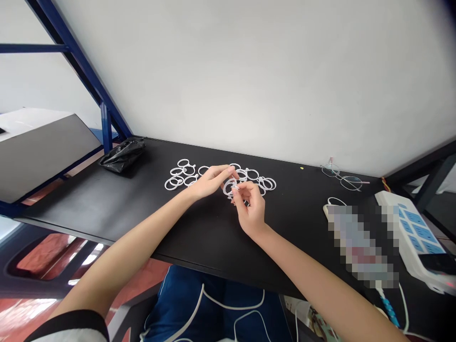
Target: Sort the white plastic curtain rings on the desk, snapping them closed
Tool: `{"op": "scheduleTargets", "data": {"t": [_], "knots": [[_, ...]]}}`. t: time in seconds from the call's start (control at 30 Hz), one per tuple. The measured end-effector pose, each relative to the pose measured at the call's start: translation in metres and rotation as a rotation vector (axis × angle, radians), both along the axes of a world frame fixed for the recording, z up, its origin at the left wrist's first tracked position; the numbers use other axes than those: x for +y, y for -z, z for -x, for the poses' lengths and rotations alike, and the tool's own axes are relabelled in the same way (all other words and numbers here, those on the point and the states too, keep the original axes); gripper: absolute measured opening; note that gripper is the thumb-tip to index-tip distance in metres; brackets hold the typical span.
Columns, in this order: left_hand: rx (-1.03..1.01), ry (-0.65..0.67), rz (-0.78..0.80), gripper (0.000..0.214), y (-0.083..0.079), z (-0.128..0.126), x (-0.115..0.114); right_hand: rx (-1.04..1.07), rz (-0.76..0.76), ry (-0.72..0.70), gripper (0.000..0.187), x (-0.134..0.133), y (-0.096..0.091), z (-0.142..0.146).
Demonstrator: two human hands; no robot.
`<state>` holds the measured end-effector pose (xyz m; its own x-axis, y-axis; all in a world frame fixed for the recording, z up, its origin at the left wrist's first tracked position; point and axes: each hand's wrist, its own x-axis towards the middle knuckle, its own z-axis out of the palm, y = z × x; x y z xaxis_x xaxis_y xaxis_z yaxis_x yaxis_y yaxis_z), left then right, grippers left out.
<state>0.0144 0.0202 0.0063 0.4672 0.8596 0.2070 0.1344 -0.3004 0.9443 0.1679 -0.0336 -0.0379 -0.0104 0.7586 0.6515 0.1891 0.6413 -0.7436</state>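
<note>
Several white plastic rings [180,175] lie scattered on the black table [149,209], toward its far side. Both hands meet over the middle of the pile. My left hand [210,181] pinches one white ring [229,186] from the left with its fingertips. My right hand [251,206] comes up from below, fingers curled and pinched on the same ring's right side. More rings [265,183] lie just behind and to the right of my hands.
A crumpled black plastic bag [123,154] sits at the table's far left. A pair of glasses [342,176] lies far right by the wall. A white power strip [416,232] and cables are at the right edge. A blue metal frame [105,123] stands at left.
</note>
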Motion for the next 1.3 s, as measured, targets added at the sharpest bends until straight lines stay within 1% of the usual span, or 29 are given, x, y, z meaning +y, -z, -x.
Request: {"op": "scheduleTargets", "data": {"t": [0.13, 0.23, 0.33, 0.4, 0.5, 0.57, 0.6, 0.73, 0.8, 0.9, 1.0, 1.13, 1.2, 1.3], "knots": [[0.101, 0.054, -0.145, 0.047, 0.005, -0.010, -0.012, 0.069, 0.002, -0.011, 0.009, 0.000, 0.002, 0.000], [0.154, 0.051, -0.232, 0.044, 0.010, -0.013, -0.018, 0.111, -0.009, -0.002, 0.008, 0.001, 0.003, -0.001], [0.159, 0.011, -0.356, 0.039, 0.015, -0.014, -0.020, 0.147, 0.009, 0.032, 0.008, 0.001, 0.003, -0.001], [0.159, -0.028, -0.405, 0.036, 0.017, -0.015, -0.020, 0.162, 0.020, 0.048, 0.008, 0.002, 0.003, -0.002], [0.127, -0.163, -0.392, 0.031, 0.018, -0.017, -0.021, 0.136, 0.023, 0.056, 0.008, 0.002, 0.003, -0.003], [0.084, -0.251, -0.402, 0.034, 0.017, -0.017, -0.023, 0.101, 0.022, 0.055, 0.007, 0.002, 0.003, -0.003], [0.060, -0.269, -0.422, 0.036, 0.017, -0.017, -0.024, 0.085, 0.021, 0.052, 0.007, 0.002, 0.003, -0.004], [-0.026, -0.205, -0.514, 0.039, 0.014, -0.017, -0.026, 0.061, 0.001, 0.038, 0.005, 0.000, 0.003, -0.004], [-0.065, -0.191, -0.474, 0.039, 0.014, -0.018, -0.026, 0.043, -0.011, 0.027, 0.004, 0.000, 0.004, -0.005], [-0.126, -0.185, -0.336, 0.042, 0.013, -0.018, -0.025, 0.008, -0.030, 0.010, 0.006, -0.001, 0.004, -0.005], [-0.194, -0.131, -0.248, 0.047, 0.015, -0.018, -0.024, 0.015, -0.049, 0.000, 0.006, -0.001, 0.003, -0.005], [-0.284, -0.047, -0.113, 0.040, 0.017, -0.020, -0.023, 0.065, -0.052, 0.021, 0.007, 0.000, 0.001, -0.004], [-0.316, -0.005, -0.049, 0.041, 0.017, -0.022, -0.024, 0.075, -0.048, 0.037, 0.010, 0.000, 0.001, -0.005], [-0.308, 0.008, -0.014, 0.038, 0.015, -0.024, -0.024, 0.060, -0.035, 0.037, 0.013, 0.001, 0.002, -0.005]]}}
